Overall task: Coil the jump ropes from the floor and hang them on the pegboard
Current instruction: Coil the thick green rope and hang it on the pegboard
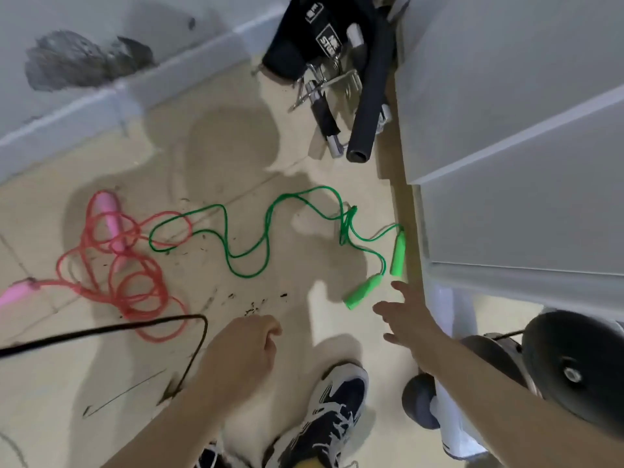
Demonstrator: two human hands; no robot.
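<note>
Green jump rope loose and uncoiled on the beige floor, cord snaking in wide waves from mid-floor toward the floor's right edge, with a small tangle near that edge. Both green handles close together by the right edge, one flat and angled, the other just beside the foot of the white unit bordering the floor. Right hand low over the floor, fingers straight and spread wide, holding nothing, forefinger tip very near the handles but apart from them. Left hand nearer the middle, fingers curled under, back of the hand toward the camera; cannot tell whether gripping anything. Pink jump rope toward the floor's left side, heaped in overlapping loops, one pink handle inside the heap, the other out at the left margin; one bend of green cord crossing a pink loop. Black cord stretched from the left margin across the lower floor, bent sharply downward near the left forearm. Dark debris scattered between ropes and hands. At the far corner, black straps with metal clips and a black foam-covered bar. At the near edge, one dark-and-white sneaker; to its right, black weight discs.
</note>
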